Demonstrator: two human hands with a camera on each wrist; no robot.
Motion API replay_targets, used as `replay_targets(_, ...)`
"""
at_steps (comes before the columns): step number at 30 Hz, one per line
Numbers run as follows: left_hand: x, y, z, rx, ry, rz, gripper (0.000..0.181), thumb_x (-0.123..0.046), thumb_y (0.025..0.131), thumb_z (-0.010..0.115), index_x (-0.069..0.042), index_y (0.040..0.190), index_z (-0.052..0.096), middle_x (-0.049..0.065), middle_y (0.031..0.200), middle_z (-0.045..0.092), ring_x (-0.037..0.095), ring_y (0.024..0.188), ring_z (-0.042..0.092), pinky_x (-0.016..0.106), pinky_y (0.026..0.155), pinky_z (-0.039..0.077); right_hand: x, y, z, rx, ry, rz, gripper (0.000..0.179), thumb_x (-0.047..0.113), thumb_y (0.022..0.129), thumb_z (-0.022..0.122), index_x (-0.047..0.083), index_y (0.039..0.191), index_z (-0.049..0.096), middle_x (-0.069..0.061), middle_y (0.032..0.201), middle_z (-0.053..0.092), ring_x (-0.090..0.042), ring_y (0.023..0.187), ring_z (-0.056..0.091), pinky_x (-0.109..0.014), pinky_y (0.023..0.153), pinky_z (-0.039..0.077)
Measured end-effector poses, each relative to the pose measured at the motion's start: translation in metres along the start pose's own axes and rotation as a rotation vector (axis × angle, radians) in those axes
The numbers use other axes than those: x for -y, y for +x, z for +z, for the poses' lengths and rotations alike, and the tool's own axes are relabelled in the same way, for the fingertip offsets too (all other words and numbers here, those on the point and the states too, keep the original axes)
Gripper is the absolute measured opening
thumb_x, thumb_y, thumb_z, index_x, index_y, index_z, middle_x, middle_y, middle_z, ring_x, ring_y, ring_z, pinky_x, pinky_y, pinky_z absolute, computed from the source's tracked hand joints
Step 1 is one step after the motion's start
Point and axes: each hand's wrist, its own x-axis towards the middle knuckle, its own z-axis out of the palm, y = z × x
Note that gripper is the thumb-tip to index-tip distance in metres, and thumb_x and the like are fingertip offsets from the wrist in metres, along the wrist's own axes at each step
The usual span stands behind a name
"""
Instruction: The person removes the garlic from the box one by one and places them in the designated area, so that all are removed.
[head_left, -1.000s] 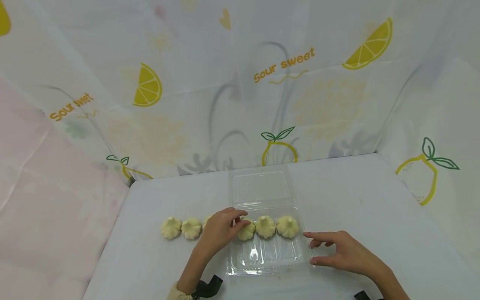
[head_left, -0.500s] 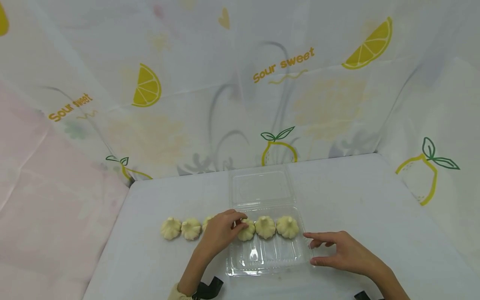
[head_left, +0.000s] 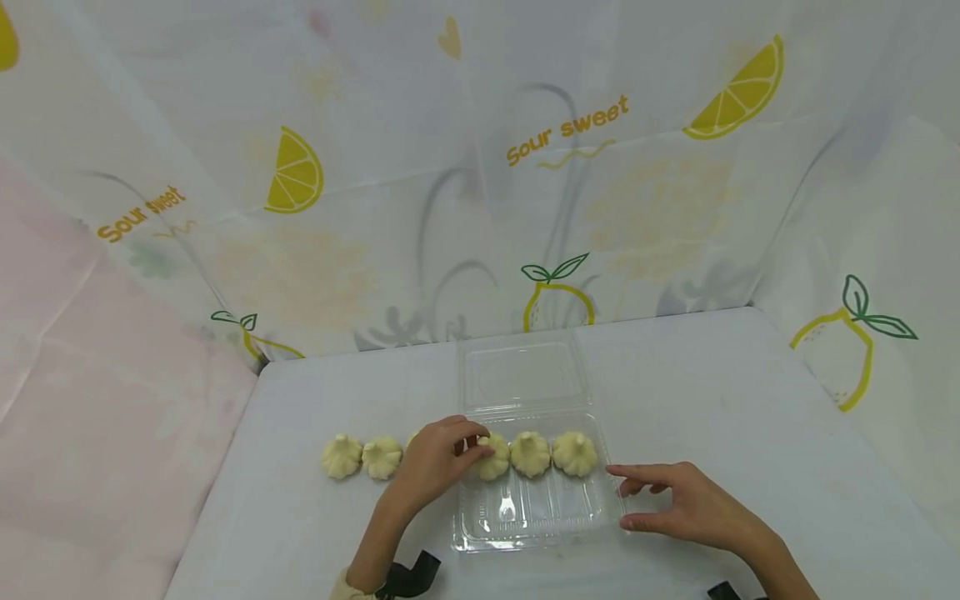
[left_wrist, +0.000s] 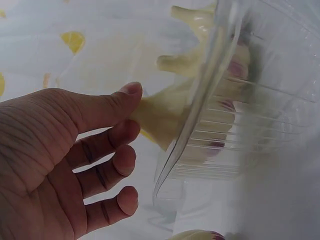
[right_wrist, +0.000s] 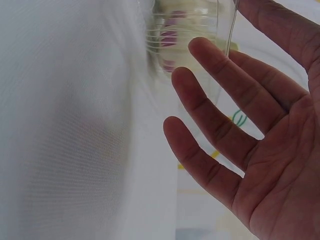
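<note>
Three garlic bulbs sit in a row in the back half of a clear plastic box (head_left: 495,545). My left hand (head_left: 431,462) pinches the stem of the leftmost one, a pale garlic bulb (head_left: 498,467), between thumb and index finger; the left wrist view shows the stem (left_wrist: 150,112) at those tips, the other fingers loosely bent. Purple marks show on the bulbs' undersides through the box wall. My right hand (head_left: 686,508) lies beside the box's right edge, fingers spread and holding nothing. Its index fingertip is at the rim; whether it touches is unclear.
Left of the box, a garlic bulb (head_left: 342,457) and a second bulb (head_left: 382,458) lie on the white table (head_left: 285,517), with another mostly hidden behind my left hand. The box's clear lid (head_left: 525,375) lies folded back towards the lemon-print cloth (head_left: 487,208).
My left hand has shifted slightly left, its fingertips drawing towards the end of the stem. The bulbs in the box and my right hand stay where they were.
</note>
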Motion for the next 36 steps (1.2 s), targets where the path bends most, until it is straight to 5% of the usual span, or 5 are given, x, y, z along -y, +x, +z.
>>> replay_targets(17,0.006,-0.004,-0.014,-0.073,-0.154,0.105,0.017,-0.017,0.082,0.081,-0.012,0.096,0.073,-0.013,0.077,0.058,0.004,0.065,0.051,0.02,0.056,0.045,-0.003,-0.001,0.0,0.008,0.013,0.005,0.055,0.026,0.083,0.081,0.011,0.132,0.063,0.008,0.098,0.07,-0.01,0.088,0.066,-0.033,0.073,0.054)
replay_targets(36,0.01,-0.019,-0.038,-0.09,-0.25,0.075,0.016,-0.018,0.085,0.08,-0.02,0.098,0.072,-0.013,0.076,0.056,0.006,0.064,0.051,0.023,0.054,0.046,-0.002,-0.002,-0.001,0.007,0.016,0.01,0.055,0.026,0.083,0.081,0.011,0.133,0.063,0.007,0.099,0.071,-0.011,0.089,0.067,-0.034,0.073,0.054)
